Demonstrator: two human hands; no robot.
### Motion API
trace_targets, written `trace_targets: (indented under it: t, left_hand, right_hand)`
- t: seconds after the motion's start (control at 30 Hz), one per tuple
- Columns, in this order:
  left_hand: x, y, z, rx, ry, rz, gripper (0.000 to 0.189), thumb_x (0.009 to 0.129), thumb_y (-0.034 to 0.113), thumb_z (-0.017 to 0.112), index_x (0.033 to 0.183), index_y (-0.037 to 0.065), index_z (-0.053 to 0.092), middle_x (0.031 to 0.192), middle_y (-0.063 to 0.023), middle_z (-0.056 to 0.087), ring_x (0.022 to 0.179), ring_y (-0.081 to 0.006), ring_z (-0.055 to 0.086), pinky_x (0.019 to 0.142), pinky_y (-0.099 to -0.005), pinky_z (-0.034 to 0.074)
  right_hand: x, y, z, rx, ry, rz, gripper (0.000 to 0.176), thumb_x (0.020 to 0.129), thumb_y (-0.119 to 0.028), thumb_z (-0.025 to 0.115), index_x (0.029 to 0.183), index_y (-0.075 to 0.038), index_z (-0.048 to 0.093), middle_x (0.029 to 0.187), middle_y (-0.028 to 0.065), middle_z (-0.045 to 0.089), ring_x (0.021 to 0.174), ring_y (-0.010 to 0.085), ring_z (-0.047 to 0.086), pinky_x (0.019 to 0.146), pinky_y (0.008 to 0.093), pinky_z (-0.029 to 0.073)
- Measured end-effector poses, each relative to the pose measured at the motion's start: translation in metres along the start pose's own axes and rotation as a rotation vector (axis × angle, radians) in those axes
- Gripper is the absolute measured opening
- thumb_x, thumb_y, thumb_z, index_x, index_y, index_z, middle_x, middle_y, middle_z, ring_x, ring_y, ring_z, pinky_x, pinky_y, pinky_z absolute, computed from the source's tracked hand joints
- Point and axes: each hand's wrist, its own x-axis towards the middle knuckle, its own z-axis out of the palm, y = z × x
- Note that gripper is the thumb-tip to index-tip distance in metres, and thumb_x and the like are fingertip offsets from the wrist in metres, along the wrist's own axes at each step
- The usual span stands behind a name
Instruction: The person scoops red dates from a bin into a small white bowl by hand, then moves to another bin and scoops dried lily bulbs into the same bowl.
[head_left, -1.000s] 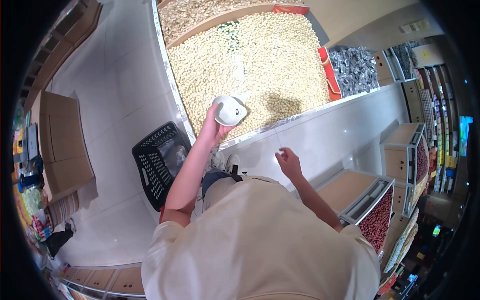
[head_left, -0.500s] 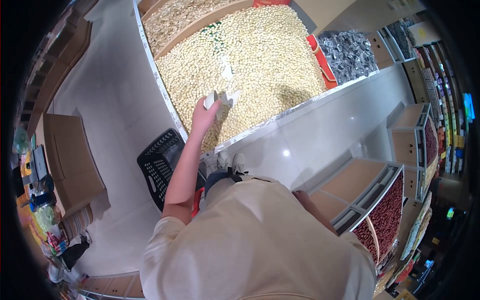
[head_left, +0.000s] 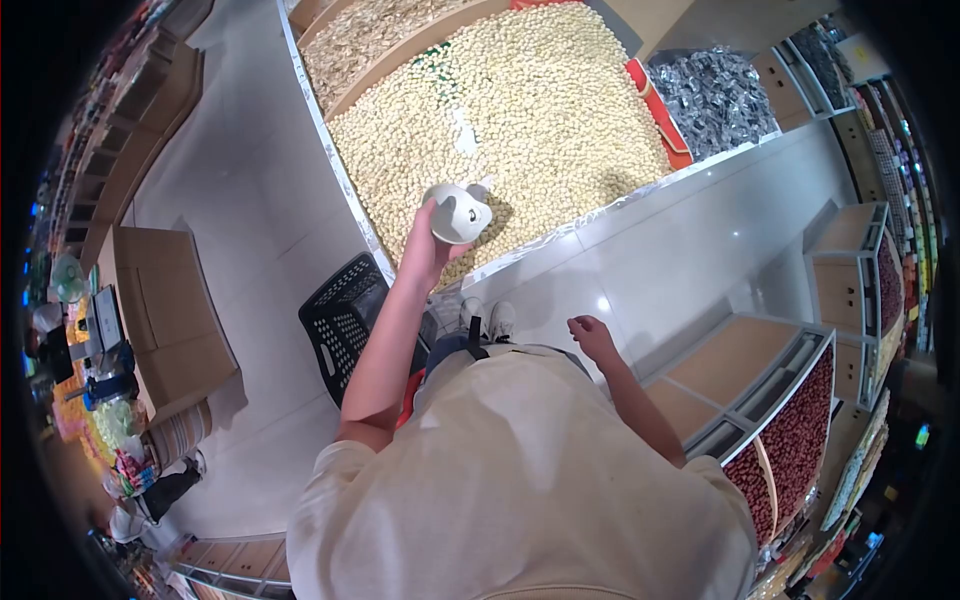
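My left hand is closed round a white scoop over the near left corner of a wide bin. The scoop's hollow is turned partly upward, with a small dark mark showing on its white surface. Below lies a deep spread of small, round, pale yellow pieces that look like nuts or beans. My right hand hangs in front of my waist, over the floor, its fingers loosely bent and apart with nothing seen in them.
A black plastic basket stands beside my left forearm. Silver-wrapped pieces fill the compartment at right, past a red divider. Wooden cabinets with dark red goods flank my right side. A large brown box is at left.
The scoop has turned in my left hand's grip, so its hollow now shows, and has moved slightly nearer to me. My right hand has risen and come forward from my side.
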Motion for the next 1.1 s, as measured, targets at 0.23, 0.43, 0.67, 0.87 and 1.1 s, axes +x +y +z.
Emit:
trace_targets:
  t: [0.23,0.43,0.67,0.87,1.1]
  left_hand:
    - [-0.025,-0.030,0.016,-0.286,-0.175,-0.281,0.060,0.098,0.043,0.030,0.136,-0.001,0.041,0.116,-0.0211,0.062,0.093,-0.0307,0.069,0.074,-0.0325,0.061]
    - [-0.044,-0.063,0.029,0.124,-0.048,-0.209,0.050,0.101,0.036,0.034,0.131,-0.003,0.045,0.111,-0.0161,0.064,0.091,-0.0227,0.068,0.071,-0.0307,0.057]
    - [-0.065,-0.088,-0.001,0.731,-0.049,-0.003,0.049,0.102,0.044,0.041,0.103,0.000,0.063,0.083,-0.0062,0.063,0.063,-0.0106,0.055,0.058,-0.0265,0.047]
    - [-0.087,-0.093,-0.004,0.547,0.017,0.062,0.048,0.103,0.040,0.039,0.105,-0.001,0.065,0.078,-0.0048,0.061,0.060,-0.0107,0.053,0.055,-0.0259,0.045]
    - [-0.117,-0.119,-0.043,0.613,0.060,0.054,0.036,0.099,0.035,0.051,0.107,0.002,0.065,0.081,-0.0036,0.063,0.066,-0.0091,0.055,0.059,-0.0235,0.045]
  right_hand:
    - [-0.017,-0.148,0.027,0.380,-0.156,-0.387,0.053,0.100,-0.037,0.051,0.136,0.001,0.044,0.118,0.0124,0.061,0.102,0.0191,0.061,0.089,0.0314,0.047]
    - [-0.012,-0.196,0.040,0.774,-0.309,-0.240,0.058,0.103,-0.045,0.038,0.138,0.001,0.038,0.130,0.0165,0.053,0.115,0.0252,0.058,0.093,0.0383,0.051]
    - [-0.018,-0.156,0.036,0.929,-0.341,-0.146,0.052,0.104,-0.040,0.035,0.135,0.002,0.041,0.127,0.0162,0.055,0.113,0.0262,0.060,0.089,0.0429,0.054]
    - [-0.029,-0.146,0.032,0.958,-0.350,-0.131,0.048,0.104,-0.034,0.038,0.135,0.002,0.041,0.125,0.0160,0.056,0.110,0.0256,0.061,0.089,0.0411,0.054]
    - [-0.036,-0.137,0.052,0.836,-0.313,-0.192,0.036,0.100,-0.026,0.051,0.127,-0.001,0.050,0.115,0.0112,0.059,0.101,0.0205,0.063,0.080,0.0350,0.058]
